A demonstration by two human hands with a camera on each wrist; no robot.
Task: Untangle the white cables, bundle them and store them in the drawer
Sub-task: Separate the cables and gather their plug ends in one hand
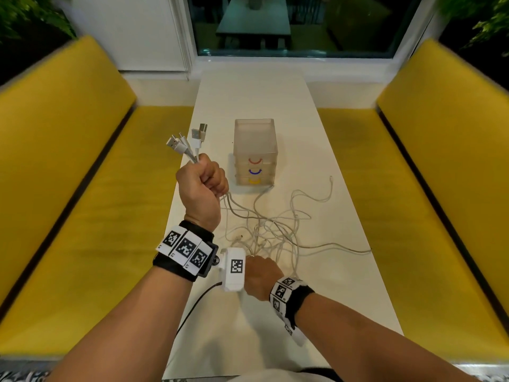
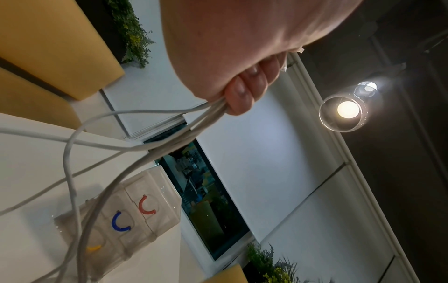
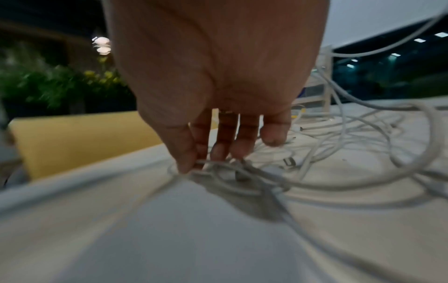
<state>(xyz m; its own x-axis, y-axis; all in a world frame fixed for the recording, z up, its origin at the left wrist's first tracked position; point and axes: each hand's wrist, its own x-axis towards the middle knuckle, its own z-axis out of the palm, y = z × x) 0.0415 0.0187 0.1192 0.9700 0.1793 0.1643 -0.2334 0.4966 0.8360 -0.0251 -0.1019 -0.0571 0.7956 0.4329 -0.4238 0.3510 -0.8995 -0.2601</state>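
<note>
My left hand [image 1: 202, 184] is raised above the table's left side and grips several white cables in a fist, their USB plugs [image 1: 187, 139] fanning out above it. In the left wrist view the fingers [image 2: 242, 95] curl round the strands [image 2: 169, 141] that trail down. The loose tangle of cables [image 1: 278, 230] lies on the white table [image 1: 344, 285]. My right hand [image 1: 261, 274] reaches down into the tangle's near edge. In the right wrist view its thumb and fingers [image 3: 186, 162] pinch a strand there. The translucent drawer unit [image 1: 254, 153] with red, blue and yellow handles stands shut behind the tangle.
Yellow benches flank the narrow table on the left [image 1: 82, 188] and right [image 1: 440, 188]. One cable end [image 1: 358, 250] reaches the table's right edge. A window [image 1: 289, 23] is at the far end. A dark wire [image 1: 198, 301] runs from my left wrist over the near table.
</note>
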